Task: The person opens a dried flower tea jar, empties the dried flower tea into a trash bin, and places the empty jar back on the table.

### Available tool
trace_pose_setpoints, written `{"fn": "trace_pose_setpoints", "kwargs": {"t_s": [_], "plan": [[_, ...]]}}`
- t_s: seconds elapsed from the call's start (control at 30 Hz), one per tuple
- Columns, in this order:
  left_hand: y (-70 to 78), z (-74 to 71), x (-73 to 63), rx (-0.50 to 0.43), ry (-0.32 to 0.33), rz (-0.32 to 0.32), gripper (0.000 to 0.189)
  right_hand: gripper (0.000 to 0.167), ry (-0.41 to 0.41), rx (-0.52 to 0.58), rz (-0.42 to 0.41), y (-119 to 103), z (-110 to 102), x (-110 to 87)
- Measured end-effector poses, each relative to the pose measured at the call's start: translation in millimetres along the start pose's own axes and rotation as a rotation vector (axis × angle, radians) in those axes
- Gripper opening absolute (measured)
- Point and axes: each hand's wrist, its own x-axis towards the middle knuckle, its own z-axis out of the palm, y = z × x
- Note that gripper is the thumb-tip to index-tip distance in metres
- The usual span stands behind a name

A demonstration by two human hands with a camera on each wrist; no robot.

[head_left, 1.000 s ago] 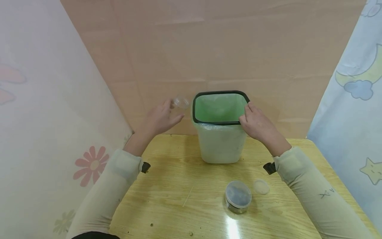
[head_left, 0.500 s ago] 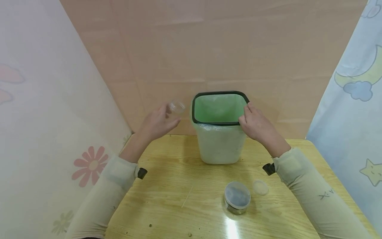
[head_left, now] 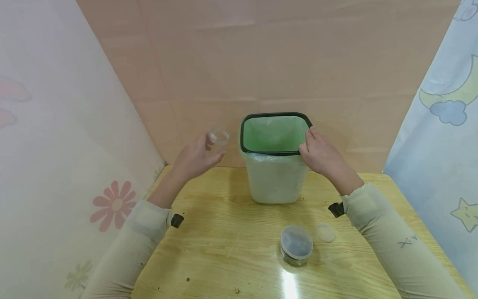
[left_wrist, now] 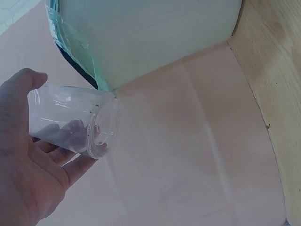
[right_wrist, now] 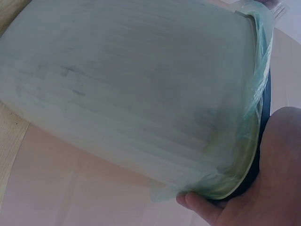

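My left hand [head_left: 196, 157] holds a clear plastic jar [left_wrist: 70, 120] up in the air, left of the bin. Its fingers and thumb curl round the jar's sides, and the jar looks see-through with nothing inside. A pale trash bin [head_left: 276, 182] stands at the back of the table, lined with a thin green bag [head_left: 275, 135] and topped by a black rim [head_left: 274, 154]. At the bin's right front corner, my right hand [head_left: 319, 151] grips that rim, fingers curled over the edge and bag, as the right wrist view also shows.
A round lidded tub [head_left: 296, 246] sits on the wooden table [head_left: 201, 249] at front right, with a flat pale disc [head_left: 325, 233] beside it. A thin pale strip [head_left: 233, 244] lies left of the tub. Papered walls [head_left: 209, 62] close in the back and sides.
The left hand has drawn the jar slightly left and down, away from the bin's rim. The right hand keeps its grip in the same place.
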Motion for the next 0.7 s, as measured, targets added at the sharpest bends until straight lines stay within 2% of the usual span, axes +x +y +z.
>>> {"fn": "trace_pose_setpoints", "kwargs": {"t_s": [0.43,0.7], "plan": [[-8.1,6.6,-13.2,-0.058,0.030,0.000,0.070,0.065,0.009,-0.014,-0.005,-2,0,-2.5],[-12.1,11.4,-22.3,-0.116,0.023,-0.047,0.072,0.068,0.011,-0.010,-0.003,-2,0,-2.5]]}}
